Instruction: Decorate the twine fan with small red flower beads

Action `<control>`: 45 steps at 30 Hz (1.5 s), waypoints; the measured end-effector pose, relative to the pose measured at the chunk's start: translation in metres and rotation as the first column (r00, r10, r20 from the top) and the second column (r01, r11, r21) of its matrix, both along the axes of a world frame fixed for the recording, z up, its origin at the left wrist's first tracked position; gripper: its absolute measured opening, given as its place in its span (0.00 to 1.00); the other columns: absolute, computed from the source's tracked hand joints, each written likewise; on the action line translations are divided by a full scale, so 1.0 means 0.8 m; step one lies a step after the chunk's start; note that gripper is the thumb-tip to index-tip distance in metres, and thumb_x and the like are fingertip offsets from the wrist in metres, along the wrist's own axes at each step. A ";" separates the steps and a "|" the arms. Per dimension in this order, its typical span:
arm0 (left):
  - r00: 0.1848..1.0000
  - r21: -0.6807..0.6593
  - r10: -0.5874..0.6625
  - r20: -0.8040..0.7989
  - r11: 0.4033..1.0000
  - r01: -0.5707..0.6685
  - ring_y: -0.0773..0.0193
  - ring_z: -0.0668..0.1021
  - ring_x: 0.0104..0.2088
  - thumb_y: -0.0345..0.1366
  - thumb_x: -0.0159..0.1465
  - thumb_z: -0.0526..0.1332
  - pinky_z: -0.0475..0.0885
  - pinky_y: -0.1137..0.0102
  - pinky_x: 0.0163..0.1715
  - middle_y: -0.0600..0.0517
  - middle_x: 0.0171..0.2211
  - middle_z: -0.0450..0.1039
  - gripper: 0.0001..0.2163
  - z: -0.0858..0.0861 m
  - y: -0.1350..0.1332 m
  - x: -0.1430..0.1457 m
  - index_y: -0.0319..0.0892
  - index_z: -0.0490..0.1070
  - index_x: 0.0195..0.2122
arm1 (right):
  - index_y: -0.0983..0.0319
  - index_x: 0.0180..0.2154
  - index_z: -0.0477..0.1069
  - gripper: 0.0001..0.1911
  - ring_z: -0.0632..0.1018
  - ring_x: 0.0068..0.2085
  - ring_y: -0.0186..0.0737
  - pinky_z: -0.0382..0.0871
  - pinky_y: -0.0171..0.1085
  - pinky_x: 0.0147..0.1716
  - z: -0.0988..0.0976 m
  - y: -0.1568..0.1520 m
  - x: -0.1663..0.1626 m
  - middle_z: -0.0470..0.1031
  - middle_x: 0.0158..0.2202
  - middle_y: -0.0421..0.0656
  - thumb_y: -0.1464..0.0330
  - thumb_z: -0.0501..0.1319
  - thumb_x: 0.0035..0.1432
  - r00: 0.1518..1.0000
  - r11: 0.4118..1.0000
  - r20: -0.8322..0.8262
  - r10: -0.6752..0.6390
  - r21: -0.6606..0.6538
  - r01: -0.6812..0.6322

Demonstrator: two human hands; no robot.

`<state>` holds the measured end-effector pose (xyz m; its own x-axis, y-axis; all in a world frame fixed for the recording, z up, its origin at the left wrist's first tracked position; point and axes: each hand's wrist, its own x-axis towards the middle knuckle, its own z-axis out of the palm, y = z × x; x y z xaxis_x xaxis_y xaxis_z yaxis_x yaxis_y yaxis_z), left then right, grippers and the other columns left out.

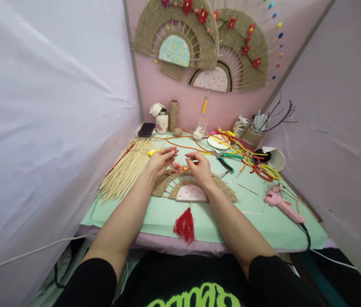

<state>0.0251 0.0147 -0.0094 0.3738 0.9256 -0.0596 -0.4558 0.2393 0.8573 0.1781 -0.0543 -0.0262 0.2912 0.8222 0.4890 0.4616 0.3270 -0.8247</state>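
Both hands (163, 158) (199, 166) half-curled above fan (191, 192); grip unclear.

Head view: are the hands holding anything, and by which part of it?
It cannot be told: the left hand and right hand are apart near the red-tasselled twine fan, with no held piece clearly visible.

We see a mint-green tabletop (159, 218). At its near middle lies a half-round, twine-wound fan (191, 192), its red tassel (185, 226) reaching the front edge. To our left is a bundle of thin sticks (124, 172); behind it, a dark phone (146, 129), a flask (162, 123) and a brown roll (174, 115). To our right lie bright craft stems (266, 172), green-handled pliers (233, 156) and a pink glue gun (284, 205).
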 end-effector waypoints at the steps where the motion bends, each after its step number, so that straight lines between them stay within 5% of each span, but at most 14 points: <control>1: 1.000 0.005 0.030 0.004 1.000 -0.030 0.74 0.76 0.29 0.27 0.48 0.71 0.70 0.78 0.30 0.52 0.32 0.77 0.11 0.001 0.002 -0.003 0.38 0.75 0.34 | 0.59 0.37 0.76 0.09 0.76 0.37 0.38 0.70 0.37 0.38 0.001 0.001 0.003 0.77 0.39 0.44 0.68 0.58 0.54 0.999 0.999 0.031 -0.006 -0.047 0.008; 6: 0.994 0.019 0.105 0.042 0.994 -0.106 0.77 0.70 0.24 0.34 0.46 0.74 0.66 0.79 0.26 0.60 0.22 0.67 0.14 -0.001 0.015 -0.016 0.40 0.69 0.27 | 0.60 0.36 0.77 0.08 0.77 0.36 0.40 0.68 0.37 0.39 0.012 0.013 0.008 0.80 0.35 0.43 0.69 0.61 0.54 0.942 0.930 0.322 0.095 -0.367 0.031; 12: 0.988 -0.077 0.069 0.141 0.995 -0.059 0.75 0.69 0.22 0.49 0.52 0.69 0.63 0.79 0.21 0.57 0.21 0.66 0.18 -0.006 0.024 -0.019 0.39 0.67 0.25 | 0.58 0.24 0.77 0.08 0.77 0.37 0.47 0.64 0.39 0.37 0.022 0.045 -0.019 0.79 0.29 0.47 0.62 0.66 0.50 0.822 0.867 0.546 0.161 -0.476 0.146; 15: 0.988 -0.127 0.080 0.135 0.990 -0.063 0.76 0.69 0.20 0.45 0.56 0.68 0.64 0.80 0.20 0.55 0.20 0.67 0.16 -0.007 0.025 -0.017 0.38 0.68 0.25 | 0.59 0.28 0.78 0.07 0.77 0.39 0.47 0.64 0.39 0.37 0.026 0.064 -0.028 0.80 0.33 0.49 0.66 0.62 0.54 0.759 0.861 0.635 0.143 -0.458 0.222; 19: 0.989 -0.096 0.052 0.137 0.995 -0.039 0.76 0.74 0.25 0.26 0.60 0.63 0.71 0.81 0.27 0.52 0.27 0.74 0.02 -0.009 0.023 -0.015 0.37 0.74 0.33 | 0.60 0.36 0.78 0.10 0.77 0.40 0.45 0.64 0.38 0.37 0.025 0.081 -0.025 0.80 0.39 0.50 0.66 0.58 0.58 0.746 0.877 0.654 0.123 -0.423 0.226; 23: 0.988 -0.109 0.072 0.138 0.992 -0.057 0.73 0.78 0.34 0.17 0.57 0.58 0.74 0.77 0.39 0.49 0.34 0.77 0.13 -0.010 0.023 -0.013 0.38 0.75 0.38 | 0.59 0.30 0.78 0.05 0.77 0.34 0.40 0.63 0.34 0.32 0.014 0.090 -0.021 0.80 0.32 0.44 0.66 0.67 0.48 0.738 0.867 0.627 0.249 -0.484 0.119; 27: 0.988 -0.137 0.051 0.146 0.990 -0.031 0.71 0.79 0.35 0.19 0.61 0.55 0.74 0.75 0.40 0.46 0.36 0.78 0.12 -0.011 0.021 -0.011 0.37 0.74 0.39 | 0.61 0.32 0.78 0.07 0.77 0.34 0.40 0.64 0.35 0.33 0.010 0.099 -0.020 0.80 0.33 0.46 0.71 0.60 0.54 0.756 0.904 0.628 0.185 -0.410 0.118; 33: 0.994 -0.149 0.043 0.105 0.988 -0.027 0.69 0.79 0.31 0.27 0.67 0.53 0.73 0.76 0.32 0.45 0.33 0.78 0.08 -0.011 0.014 -0.008 0.37 0.70 0.42 | 0.64 0.45 0.74 0.18 0.76 0.42 0.38 0.65 0.34 0.40 0.021 0.095 -0.012 0.79 0.43 0.47 0.67 0.48 0.66 0.795 0.956 0.598 0.100 -0.278 0.089; 40: 0.985 -0.167 0.121 0.127 0.981 -0.099 0.77 0.73 0.23 0.23 0.61 0.61 0.66 0.82 0.24 0.54 0.26 0.74 0.05 -0.008 0.020 -0.014 0.37 0.71 0.37 | 0.60 0.30 0.79 0.07 0.76 0.31 0.37 0.62 0.32 0.29 0.011 0.074 -0.013 0.80 0.30 0.41 0.63 0.66 0.51 0.720 0.900 0.623 0.306 -0.436 -0.006; 45: 0.981 -0.175 0.118 0.155 0.980 -0.090 0.78 0.68 0.19 0.30 0.60 0.65 0.62 0.84 0.19 0.58 0.20 0.65 0.05 -0.011 0.023 -0.016 0.36 0.69 0.30 | 0.61 0.33 0.79 0.09 0.77 0.36 0.42 0.62 0.35 0.34 0.009 0.086 -0.019 0.80 0.34 0.47 0.71 0.59 0.56 0.702 0.916 0.682 0.207 -0.387 0.105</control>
<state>0.0125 0.0334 -0.0181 0.2932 0.9423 -0.1618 -0.6164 0.3157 0.7214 0.1632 0.0146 -0.0187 -0.0536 0.9814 0.1844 0.9394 0.1121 -0.3238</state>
